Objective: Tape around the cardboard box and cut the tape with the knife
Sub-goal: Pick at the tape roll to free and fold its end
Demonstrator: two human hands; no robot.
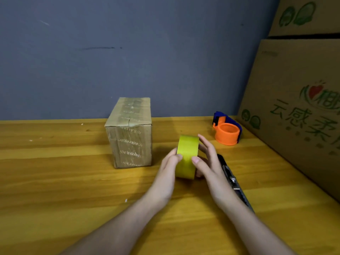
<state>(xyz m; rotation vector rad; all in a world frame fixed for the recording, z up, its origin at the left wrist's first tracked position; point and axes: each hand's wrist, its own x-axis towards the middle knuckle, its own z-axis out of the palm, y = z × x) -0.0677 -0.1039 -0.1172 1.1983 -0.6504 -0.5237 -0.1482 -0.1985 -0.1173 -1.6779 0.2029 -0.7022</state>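
A small brown cardboard box [129, 133], wrapped in clear tape, stands upright on the wooden table [55, 172] near the wall. To its right I hold a yellow tape roll [187, 155] on edge between both hands. My left hand [166, 170] presses its left side with the thumb on the tape face. My right hand [207, 161] cups the right side, thumb on the face too. A black utility knife [232, 179] lies on the table behind my right wrist, partly hidden by the forearm.
An orange and blue tape dispenser [227, 130] sits at the back right. Large printed cardboard cartons [298, 107] stand along the table's right edge. A grey-blue wall [128, 52] closes the back.
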